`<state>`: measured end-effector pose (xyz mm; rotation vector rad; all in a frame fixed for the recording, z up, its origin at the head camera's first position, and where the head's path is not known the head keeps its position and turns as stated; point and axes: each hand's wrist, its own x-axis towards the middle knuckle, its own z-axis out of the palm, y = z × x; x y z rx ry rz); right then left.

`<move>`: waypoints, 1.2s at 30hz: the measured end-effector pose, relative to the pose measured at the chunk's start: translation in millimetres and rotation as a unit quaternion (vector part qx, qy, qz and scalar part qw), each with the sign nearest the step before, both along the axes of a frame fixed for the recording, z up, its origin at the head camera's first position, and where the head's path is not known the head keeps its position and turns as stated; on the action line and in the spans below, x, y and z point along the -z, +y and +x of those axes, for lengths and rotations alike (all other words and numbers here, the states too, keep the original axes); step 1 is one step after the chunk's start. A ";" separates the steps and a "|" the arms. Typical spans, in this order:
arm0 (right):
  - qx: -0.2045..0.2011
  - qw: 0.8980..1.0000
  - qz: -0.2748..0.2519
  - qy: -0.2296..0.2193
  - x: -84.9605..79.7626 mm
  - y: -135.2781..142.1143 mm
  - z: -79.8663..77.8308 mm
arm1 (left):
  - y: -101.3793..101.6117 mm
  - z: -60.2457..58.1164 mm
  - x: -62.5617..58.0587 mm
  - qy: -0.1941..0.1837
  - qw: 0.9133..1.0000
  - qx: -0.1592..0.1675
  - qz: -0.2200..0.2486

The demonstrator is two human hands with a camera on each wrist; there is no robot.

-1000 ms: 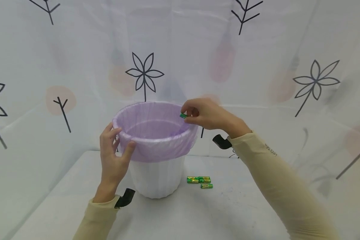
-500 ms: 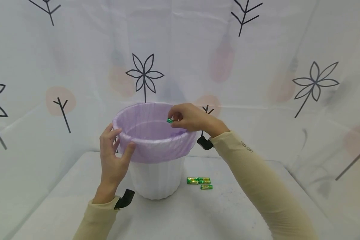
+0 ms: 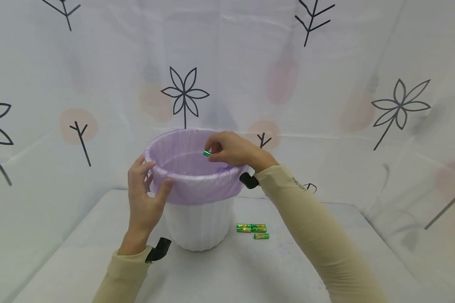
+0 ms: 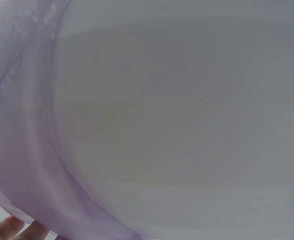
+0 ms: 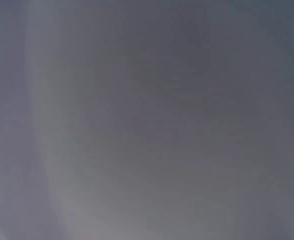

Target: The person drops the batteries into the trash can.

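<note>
A white trash can (image 3: 199, 225) stands upright on the table, with a lilac plastic bag (image 3: 201, 191) lining it and folded over its rim. My left hand (image 3: 145, 202) holds the can at its left side, thumb on the bag's front and fingers around the rim; fingertips (image 4: 34, 231) show at the lower left of the left wrist view. Over the can's mouth, my right hand (image 3: 229, 148) pinches a small green battery (image 3: 207, 153) between thumb and fingers. The right wrist view is a grey blur without a visible hand.
Several green and gold batteries (image 3: 252, 228) lie on the white table (image 3: 212, 277), right of the can. Behind the table hangs a white sheet (image 3: 227, 63) printed with flowers and twigs.
My right hand has moved left with the battery, from the can's right rim to above its opening. The left hand and the can have stayed in place.
</note>
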<state>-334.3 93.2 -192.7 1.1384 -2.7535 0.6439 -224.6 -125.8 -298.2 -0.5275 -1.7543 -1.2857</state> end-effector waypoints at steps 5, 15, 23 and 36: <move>0.008 1.000 0.007 -0.004 3.3 -5.1 -3.1 | 1.5 0.4 -0.7 -0.001 1.000 -0.001 0.002; 0.017 1.000 0.014 -0.011 6.8 -7.1 -5.1 | 0.8 -2.0 1.6 -0.006 1.000 0.006 0.010; 0.016 1.000 0.014 -0.010 5.9 -7.8 -3.9 | 0.3 -1.8 1.2 -0.007 1.000 0.004 0.004; 0.026 1.000 0.017 -0.004 6.7 -6.7 -5.1 | 1.1 -0.9 -0.3 0.001 1.000 0.007 0.004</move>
